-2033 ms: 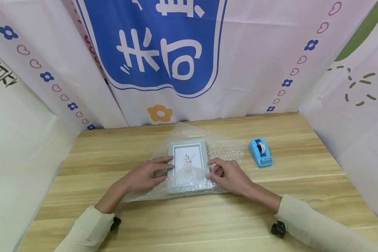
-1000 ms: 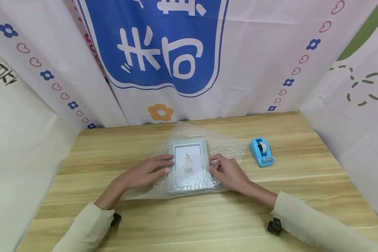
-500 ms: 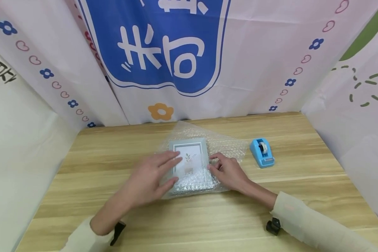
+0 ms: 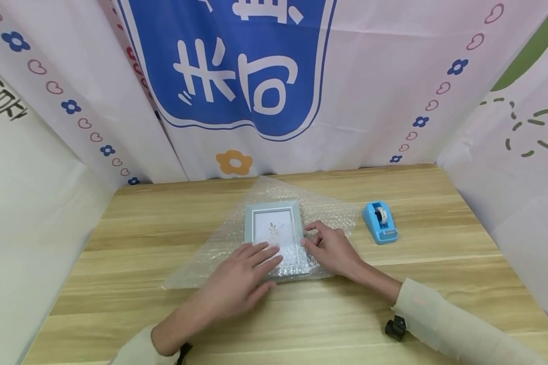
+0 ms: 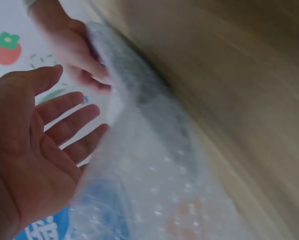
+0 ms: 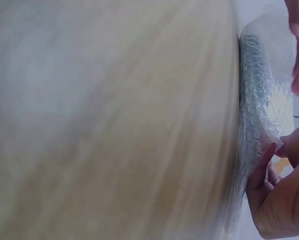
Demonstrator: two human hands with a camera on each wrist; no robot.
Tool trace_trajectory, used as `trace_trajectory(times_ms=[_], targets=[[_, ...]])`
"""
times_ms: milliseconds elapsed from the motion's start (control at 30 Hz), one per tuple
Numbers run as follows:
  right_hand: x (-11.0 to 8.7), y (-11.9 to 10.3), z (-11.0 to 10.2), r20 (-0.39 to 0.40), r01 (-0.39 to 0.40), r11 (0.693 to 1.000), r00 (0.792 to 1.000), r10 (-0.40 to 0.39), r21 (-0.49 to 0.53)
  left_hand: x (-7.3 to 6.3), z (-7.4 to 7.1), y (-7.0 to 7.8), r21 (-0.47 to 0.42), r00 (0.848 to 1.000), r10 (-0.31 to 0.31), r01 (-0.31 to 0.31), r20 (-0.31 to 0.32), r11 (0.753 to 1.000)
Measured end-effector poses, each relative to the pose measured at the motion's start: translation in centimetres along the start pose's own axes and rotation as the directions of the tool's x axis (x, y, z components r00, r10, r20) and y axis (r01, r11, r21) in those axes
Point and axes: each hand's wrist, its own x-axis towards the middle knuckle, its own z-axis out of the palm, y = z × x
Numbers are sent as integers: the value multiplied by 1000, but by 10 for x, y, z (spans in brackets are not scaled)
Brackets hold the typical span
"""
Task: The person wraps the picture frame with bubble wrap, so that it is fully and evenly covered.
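Observation:
A pale grey-green picture frame (image 4: 274,220) with a floral print lies face up on a sheet of bubble wrap (image 4: 333,213). One flap of the wrap is folded over its lower part. Pinched between the thumb and a finger of my right hand (image 4: 331,249) is the wrap at the frame's right edge, as the right wrist view also shows at the folded bubble wrap (image 6: 262,105). My left hand (image 4: 239,281), fingers spread, is over the frame's lower left corner. In the left wrist view that left hand (image 5: 39,145) has its palm beside the wrap; whether it touches cannot be told.
A blue tape dispenser (image 4: 380,223) stands to the right of the wrap on the wooden table (image 4: 329,324). Behind the table hangs a printed cloth (image 4: 365,91). More cloth encloses both sides.
My left hand has let go of the frame's left edge and swung toward me and rightward, over its lower corner. The wrap's left corner is uncovered. My right hand keeps its place.

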Motion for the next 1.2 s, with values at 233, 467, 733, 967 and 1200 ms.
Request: trace_trajectory(times_ms=[233, 467, 733, 967, 1200], targets=[[-1, 3, 0, 3, 11, 1000, 1000, -11, 23, 1, 15, -24, -90, 997, -31, 38, 74, 995], [0, 3, 1, -20, 23, 1000, 1000, -23, 5, 0, 22, -42, -179, 990, -14, 39, 140, 983], [2, -3, -2, -36, 34, 999, 999, -36, -37, 1, 24, -47, -225, 983, 15, 27, 181, 974], [2, -20, -12, 64, 312, 916, 950, -306, -251, 3, 23, -47, -219, 977, 14, 34, 211, 975], [8, -27, -15, 292, 391, 864, 907, -303, -317, 5, 22, -48, -230, 966, 12, 49, 257, 972]])
